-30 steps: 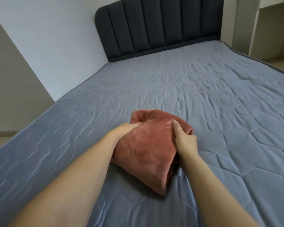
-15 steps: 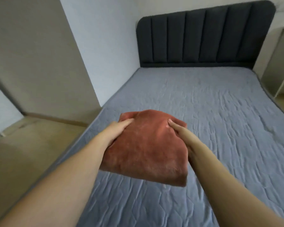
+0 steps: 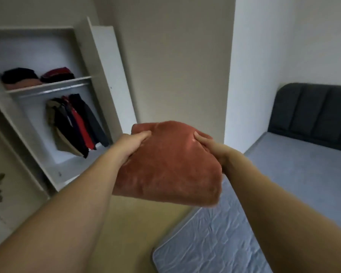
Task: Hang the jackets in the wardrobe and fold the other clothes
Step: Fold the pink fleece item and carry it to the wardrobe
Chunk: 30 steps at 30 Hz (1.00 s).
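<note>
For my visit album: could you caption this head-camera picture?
Both hands, left and right, carry a folded rust-red fleece garment toward an open white wardrobe of hanging jackets.

Two bare forearms are visible, and they belong to one person. The left arm [image 3: 71, 198] enters from the lower left corner of the frame, and the right arm [image 3: 280, 203] enters from the lower right corner. No sleeve covers either arm up to the frame edge. The left hand [image 3: 131, 143] and the right hand [image 3: 209, 146], near the centre, have no gloves. The thumbs have short nails.
</note>
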Each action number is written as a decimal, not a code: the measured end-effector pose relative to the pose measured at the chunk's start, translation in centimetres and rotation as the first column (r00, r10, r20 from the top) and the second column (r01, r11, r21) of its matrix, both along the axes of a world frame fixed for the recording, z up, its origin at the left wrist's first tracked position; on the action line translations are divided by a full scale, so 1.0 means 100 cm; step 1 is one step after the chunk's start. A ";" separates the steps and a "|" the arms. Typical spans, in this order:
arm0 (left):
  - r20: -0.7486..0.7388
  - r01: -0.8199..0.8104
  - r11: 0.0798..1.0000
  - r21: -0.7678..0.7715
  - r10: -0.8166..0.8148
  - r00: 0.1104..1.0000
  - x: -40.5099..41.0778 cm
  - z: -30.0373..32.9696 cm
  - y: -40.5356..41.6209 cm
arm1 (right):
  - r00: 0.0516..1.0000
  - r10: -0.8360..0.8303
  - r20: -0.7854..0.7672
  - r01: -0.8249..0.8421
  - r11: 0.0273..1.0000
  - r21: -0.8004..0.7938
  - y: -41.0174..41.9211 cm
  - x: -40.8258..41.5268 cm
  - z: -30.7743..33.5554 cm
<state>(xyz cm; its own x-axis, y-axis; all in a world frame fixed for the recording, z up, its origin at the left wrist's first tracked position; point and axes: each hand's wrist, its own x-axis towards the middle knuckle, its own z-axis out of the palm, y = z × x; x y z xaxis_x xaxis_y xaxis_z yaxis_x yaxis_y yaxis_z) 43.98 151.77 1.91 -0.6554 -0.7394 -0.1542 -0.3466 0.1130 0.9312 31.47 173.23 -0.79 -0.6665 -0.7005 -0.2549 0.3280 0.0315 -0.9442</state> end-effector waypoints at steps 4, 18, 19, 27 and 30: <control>-0.066 -0.123 0.992 -0.018 0.122 0.990 0.033 0.033 -0.093 | 0.993 0.042 -0.106 -0.041 0.999 0.013 -0.111 0.007 0.038; -0.250 -0.472 0.882 0.005 0.458 0.853 -0.035 0.057 -0.456 | 0.899 0.371 -0.233 -0.361 0.929 0.082 -0.504 -0.101 0.075; -0.262 -0.470 0.883 -0.003 0.453 0.852 -0.044 0.066 -0.482 | 0.896 0.358 -0.261 -0.343 0.934 0.101 -0.536 -0.111 0.083; -0.263 -0.497 0.868 0.019 0.483 0.835 -0.085 0.090 -0.696 | 0.818 0.332 -0.470 -0.286 0.943 0.168 -0.797 -0.164 0.116; -0.283 -0.503 0.863 0.033 0.491 0.824 -0.102 0.087 -0.784 | 0.757 0.326 -0.566 -0.292 0.944 0.153 -0.902 -0.184 0.107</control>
